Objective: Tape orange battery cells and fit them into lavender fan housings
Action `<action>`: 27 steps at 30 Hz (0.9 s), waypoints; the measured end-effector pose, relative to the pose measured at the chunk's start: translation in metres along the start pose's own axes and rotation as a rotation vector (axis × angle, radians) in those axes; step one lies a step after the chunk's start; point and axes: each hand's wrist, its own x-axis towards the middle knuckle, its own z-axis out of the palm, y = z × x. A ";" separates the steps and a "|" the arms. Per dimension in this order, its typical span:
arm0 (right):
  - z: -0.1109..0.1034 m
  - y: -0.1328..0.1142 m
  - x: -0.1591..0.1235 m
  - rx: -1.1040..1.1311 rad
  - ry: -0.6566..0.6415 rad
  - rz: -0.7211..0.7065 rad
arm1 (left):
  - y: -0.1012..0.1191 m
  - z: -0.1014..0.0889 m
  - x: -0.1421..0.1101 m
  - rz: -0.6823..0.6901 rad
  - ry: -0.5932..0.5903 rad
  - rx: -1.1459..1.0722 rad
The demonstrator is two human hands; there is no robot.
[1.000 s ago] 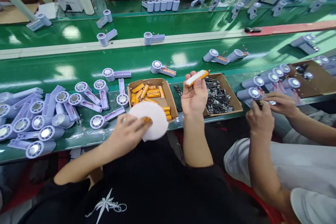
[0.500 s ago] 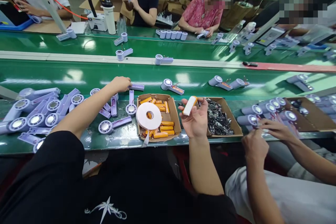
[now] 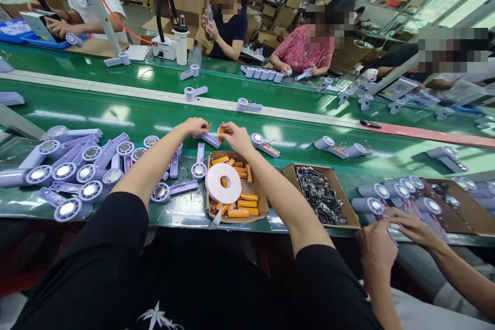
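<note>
Out over the green belt, my left hand is closed at the head end of a lilac handheld fan. Its open handle points down to the right, while the head is hidden under my fingers. Small wire ends seem to show at my fingertips. Just to the right, my right hand pinches an orange battery above that handle. Below both hands sits a cardboard box of orange batteries. A roll of white tape lies on top of it.
Lilac fan bodies are heaped at the left. Right of the batteries stands a box of dark small parts. A co-worker's hands work at the right edge. Other people sit across the belt, where more fans lie.
My right hand has moved up and left from beside the parts box, carrying the battery to the fan at my left hand. The white face on the battery no longer shows. The camera view has shifted.
</note>
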 end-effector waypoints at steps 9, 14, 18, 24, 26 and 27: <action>0.010 -0.009 0.013 -0.608 -0.216 -0.071 | 0.019 0.018 0.012 -0.097 0.096 -0.060; 0.012 -0.014 0.000 -0.800 -0.385 -0.249 | 0.021 0.015 0.019 -0.084 0.081 -0.066; 0.012 -0.012 -0.005 -0.773 -0.367 -0.230 | 0.025 0.014 0.021 -0.067 0.068 -0.064; 0.010 -0.005 -0.004 -0.795 -0.275 0.038 | 0.028 0.013 0.028 -0.048 0.046 -0.068; 0.011 -0.004 -0.001 -0.793 -0.299 0.058 | 0.028 0.011 0.029 -0.040 0.041 -0.069; 0.011 -0.004 0.002 -0.799 -0.329 0.064 | 0.029 0.011 0.029 -0.038 0.041 -0.068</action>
